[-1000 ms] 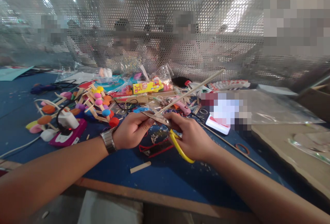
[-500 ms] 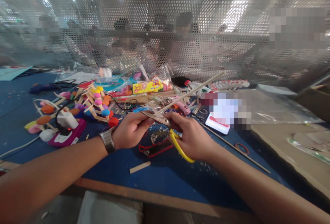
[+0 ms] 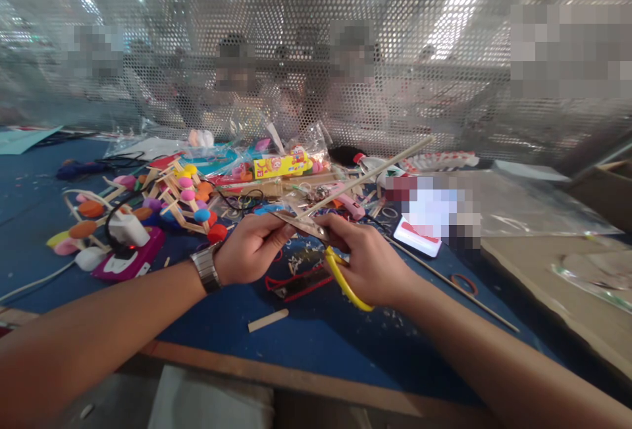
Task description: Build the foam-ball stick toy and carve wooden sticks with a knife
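My right hand (image 3: 368, 264) is closed round yellow-handled scissors (image 3: 340, 276), whose blades (image 3: 296, 220) point left. My left hand (image 3: 249, 251), with a metal watch (image 3: 206, 270) on the wrist, pinches the near end of a long thin wooden stick (image 3: 365, 176). The stick slants up to the right, and the blades meet it just by my left fingertips. Both hands hover over a blue table mat (image 3: 296, 337).
A model of sticks and coloured balls (image 3: 168, 202) and a white charger on a magenta block (image 3: 129, 245) lie left. Craft packets (image 3: 281, 164) and bags crowd the middle. A flat wooden stick (image 3: 268, 320) lies near me. A perforated screen (image 3: 316, 54) stands behind, with people beyond it.
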A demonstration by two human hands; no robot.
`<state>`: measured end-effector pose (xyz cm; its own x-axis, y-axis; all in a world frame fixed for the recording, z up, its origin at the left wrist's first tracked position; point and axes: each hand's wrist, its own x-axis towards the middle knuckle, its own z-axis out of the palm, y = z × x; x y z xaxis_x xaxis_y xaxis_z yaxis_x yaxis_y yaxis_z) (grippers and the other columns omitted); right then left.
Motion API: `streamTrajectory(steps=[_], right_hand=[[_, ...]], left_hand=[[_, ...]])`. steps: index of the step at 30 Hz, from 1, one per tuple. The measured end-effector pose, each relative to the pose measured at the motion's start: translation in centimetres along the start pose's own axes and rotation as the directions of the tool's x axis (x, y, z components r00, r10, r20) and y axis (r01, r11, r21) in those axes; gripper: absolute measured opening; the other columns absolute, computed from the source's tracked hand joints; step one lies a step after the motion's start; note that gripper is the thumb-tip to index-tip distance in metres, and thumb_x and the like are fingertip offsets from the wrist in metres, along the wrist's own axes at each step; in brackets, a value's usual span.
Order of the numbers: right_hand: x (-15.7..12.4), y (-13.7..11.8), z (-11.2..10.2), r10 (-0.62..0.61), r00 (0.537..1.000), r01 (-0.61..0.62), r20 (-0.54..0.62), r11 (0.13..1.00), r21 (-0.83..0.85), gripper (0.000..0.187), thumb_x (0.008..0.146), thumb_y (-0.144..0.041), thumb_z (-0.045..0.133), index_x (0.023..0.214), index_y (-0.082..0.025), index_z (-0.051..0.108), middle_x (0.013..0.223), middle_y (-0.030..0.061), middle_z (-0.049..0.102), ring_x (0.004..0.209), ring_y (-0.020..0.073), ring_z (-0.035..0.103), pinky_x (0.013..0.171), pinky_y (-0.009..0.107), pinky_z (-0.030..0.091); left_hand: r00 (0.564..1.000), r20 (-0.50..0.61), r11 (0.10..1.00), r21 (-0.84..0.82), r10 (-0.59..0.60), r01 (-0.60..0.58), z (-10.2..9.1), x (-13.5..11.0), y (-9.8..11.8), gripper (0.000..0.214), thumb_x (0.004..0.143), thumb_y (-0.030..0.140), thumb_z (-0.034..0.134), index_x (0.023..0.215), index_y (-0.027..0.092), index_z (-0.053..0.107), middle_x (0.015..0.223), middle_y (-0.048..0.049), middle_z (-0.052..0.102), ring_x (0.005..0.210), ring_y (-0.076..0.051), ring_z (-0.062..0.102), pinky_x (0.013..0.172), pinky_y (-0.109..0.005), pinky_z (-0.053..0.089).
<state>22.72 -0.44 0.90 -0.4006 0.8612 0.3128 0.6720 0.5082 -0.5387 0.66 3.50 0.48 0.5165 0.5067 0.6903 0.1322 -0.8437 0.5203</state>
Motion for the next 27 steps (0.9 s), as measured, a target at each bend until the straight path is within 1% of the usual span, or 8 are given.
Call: streamTrajectory(steps=[3, 8, 13, 16, 18, 20, 23, 27], right_hand=[[0.00, -0.10, 0.00, 0.002, 1.000, -0.002, -0.008, 1.000, -0.008, 0.038, 0.074, -0.020, 0.054, 0.111, -0.018, 0.062, 0.063, -0.0044, 0.054, 0.053, 0.0128, 0.042, 0.058, 0.027, 0.034], [-0.03, -0.02, 0.08, 0.019, 1.000, -0.019, -0.007, 1.000, -0.017, 0.041, 0.075, -0.021, 0.054, 0.115, -0.018, 0.064, 0.065, -0.0035, 0.057, 0.052, 0.0129, 0.042, 0.058, 0.027, 0.034], [-0.01, 0.11, 0.19, 0.025, 1.000, -0.025, 0.004, 0.999, -0.048, 0.042, 0.076, -0.020, 0.054, 0.116, -0.016, 0.065, 0.064, -0.0028, 0.056, 0.051, 0.0134, 0.042, 0.056, 0.026, 0.032], [0.01, 0.06, 0.15, 0.026, 1.000, -0.025, 0.011, 0.998, -0.060, 0.042, 0.077, -0.019, 0.053, 0.116, -0.016, 0.066, 0.060, -0.0040, 0.052, 0.049, 0.0135, 0.040, 0.055, 0.026, 0.030], [0.01, 0.02, 0.11, 0.028, 1.000, -0.027, 0.012, 0.997, -0.067, 0.043, 0.077, -0.019, 0.052, 0.117, -0.015, 0.066, 0.059, -0.0041, 0.051, 0.048, 0.0136, 0.039, 0.054, 0.027, 0.029], [0.02, 0.02, 0.12, 0.032, 0.999, -0.031, 0.011, 0.997, -0.071, 0.045, 0.076, -0.019, 0.051, 0.118, -0.014, 0.067, 0.059, -0.0035, 0.051, 0.048, 0.0140, 0.039, 0.054, 0.027, 0.029], [0.03, 0.06, 0.21, 0.047, 0.999, -0.047, -0.002, 0.996, -0.081, 0.049, 0.076, -0.019, 0.051, 0.121, -0.013, 0.066, 0.060, -0.0023, 0.051, 0.049, 0.0148, 0.041, 0.054, 0.027, 0.028], [0.06, 0.06, 0.37, 0.087, 0.996, -0.087, -0.012, 0.992, -0.095, 0.049, 0.076, -0.019, 0.051, 0.122, -0.012, 0.066, 0.057, -0.0034, 0.048, 0.048, 0.0145, 0.038, 0.054, 0.027, 0.028]], left_hand=[[1.000, -0.004, 1.000, 0.022, -0.007, 0.007, 0.03, -0.01, -0.02, 0.032, 0.107, 0.029, 0.050, 0.081, 0.019, 0.065, 0.065, 0.0018, 0.061, 0.061, -0.012, 0.058, 0.065, -0.022, 0.053], [1.000, -0.015, 0.999, 0.052, 0.003, -0.002, -0.03, 0.04, -0.04, 0.033, 0.108, 0.033, 0.049, 0.089, 0.018, 0.072, 0.067, -0.0001, 0.064, 0.059, -0.013, 0.056, 0.066, -0.023, 0.054], [1.000, -0.010, 0.999, 0.050, -0.005, 0.006, -0.10, 0.00, -0.16, 0.033, 0.107, 0.034, 0.050, 0.097, 0.018, 0.077, 0.068, -0.0010, 0.067, 0.058, -0.013, 0.057, 0.066, -0.024, 0.054], [1.000, 0.004, 0.999, 0.034, -0.026, 0.025, -0.10, -0.03, -0.22, 0.033, 0.107, 0.034, 0.050, 0.098, 0.018, 0.077, 0.070, -0.0014, 0.068, 0.059, -0.014, 0.058, 0.066, -0.024, 0.054], [0.999, 0.008, 0.999, 0.021, -0.033, 0.032, -0.09, -0.06, -0.23, 0.033, 0.107, 0.034, 0.049, 0.099, 0.018, 0.076, 0.072, -0.0022, 0.069, 0.063, -0.015, 0.060, 0.066, -0.025, 0.054], [0.999, 0.009, 0.999, 0.010, -0.036, 0.035, -0.07, -0.12, -0.24, 0.032, 0.107, 0.033, 0.049, 0.095, 0.017, 0.074, 0.069, -0.0013, 0.067, 0.062, -0.014, 0.059, 0.062, -0.024, 0.051], [0.997, -0.012, 0.997, -0.011, -0.075, 0.075, 0.01, -0.28, -0.28, 0.030, 0.105, 0.034, 0.053, 0.086, 0.017, 0.070, 0.065, 0.0005, 0.063, 0.056, -0.012, 0.054, 0.054, -0.022, 0.046], [0.985, -0.061, 0.987, -0.042, -0.160, 0.158, 0.07, -0.39, -0.31, 0.019, 0.102, 0.034, 0.060, 0.102, 0.017, 0.069, 0.065, 0.0030, 0.063, 0.053, -0.011, 0.055, 0.051, -0.021, 0.045]])
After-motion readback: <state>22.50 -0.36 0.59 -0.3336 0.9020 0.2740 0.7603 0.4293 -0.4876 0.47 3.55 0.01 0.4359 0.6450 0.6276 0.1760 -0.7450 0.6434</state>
